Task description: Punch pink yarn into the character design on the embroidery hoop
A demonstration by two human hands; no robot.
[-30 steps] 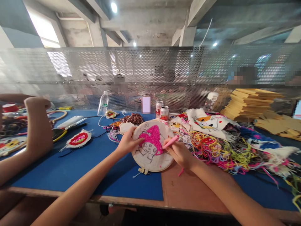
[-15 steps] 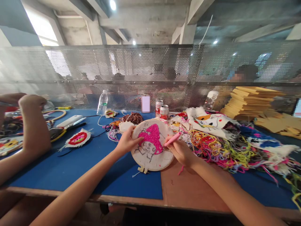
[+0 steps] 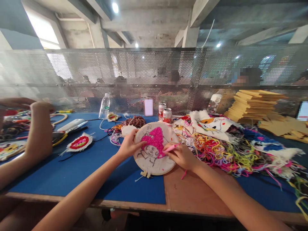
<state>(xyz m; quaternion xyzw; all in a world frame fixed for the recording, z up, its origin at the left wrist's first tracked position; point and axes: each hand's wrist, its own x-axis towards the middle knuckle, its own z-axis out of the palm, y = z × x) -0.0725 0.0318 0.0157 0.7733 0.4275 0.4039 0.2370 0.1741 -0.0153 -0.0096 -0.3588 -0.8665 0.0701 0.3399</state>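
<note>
On the blue table (image 3: 72, 173), an embroidery hoop (image 3: 154, 149) is propped upright, gripped at its edge by the left hand (image 3: 128, 146). A pink needle tool (image 3: 171, 148) is pinched in the right hand (image 3: 183, 156) against the cloth, beside tangled yarn (image 3: 223, 154).

— Can any writing be read on what lies on the table (image 3: 72, 170)?

— No word, brand or number can be made out. A green label is seen on the water bottle (image 3: 105, 106) near the far edge, but its print is too small to be read.

— And the two drink cans (image 3: 165, 114) beside it?

— Red and white markings are shown on them; the lettering is blurred and no brand is legible.

— The embroidery hoop (image 3: 154, 149) near the front edge?

— Only a drawn cartoon figure with a pink hood is carried there, no letters. The white card (image 3: 148, 107) by the mesh screen is seen blank.
</note>
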